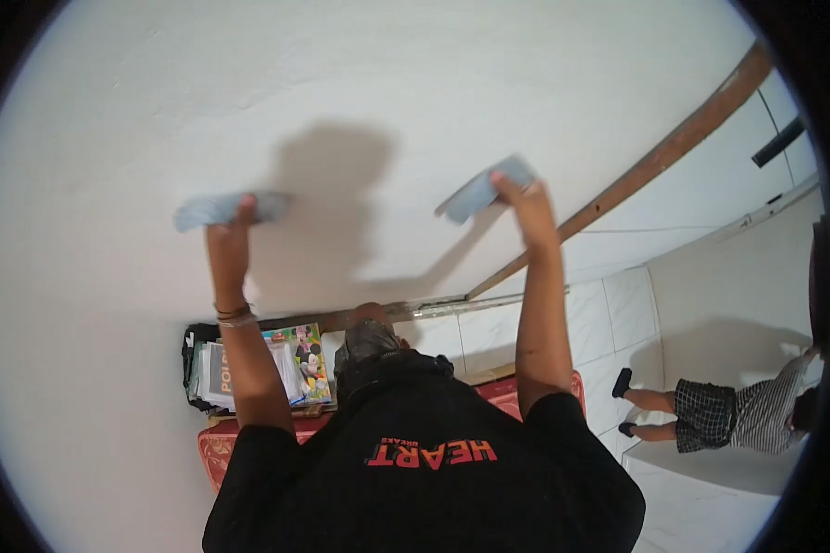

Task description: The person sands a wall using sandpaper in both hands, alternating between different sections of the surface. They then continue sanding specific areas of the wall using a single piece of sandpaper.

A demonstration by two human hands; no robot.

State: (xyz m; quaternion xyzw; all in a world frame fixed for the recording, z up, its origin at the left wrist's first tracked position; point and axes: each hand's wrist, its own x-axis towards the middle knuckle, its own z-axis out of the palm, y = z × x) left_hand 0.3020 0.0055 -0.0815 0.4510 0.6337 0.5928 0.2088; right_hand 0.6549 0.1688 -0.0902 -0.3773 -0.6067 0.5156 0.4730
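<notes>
My left hand (228,247) is closed around a light blue folded cloth (203,211), the thumb over its near edge. On the right, my right hand (528,210) grips a second light blue folded cloth (475,194), tilted and slightly blurred. Both arms are stretched out over a white wall (415,74), and each cloth overlaps it in this view. The left wrist wears thin bands (236,315). A dark shadow falls on the wall between my hands.
Books and papers (304,364) lie below my left arm on a red patterned seat (214,452). A brown wooden strip (673,147) runs diagonally at the right. Farther right stands another person (756,410) in a striped top and checked shorts, on pale tiles (609,313).
</notes>
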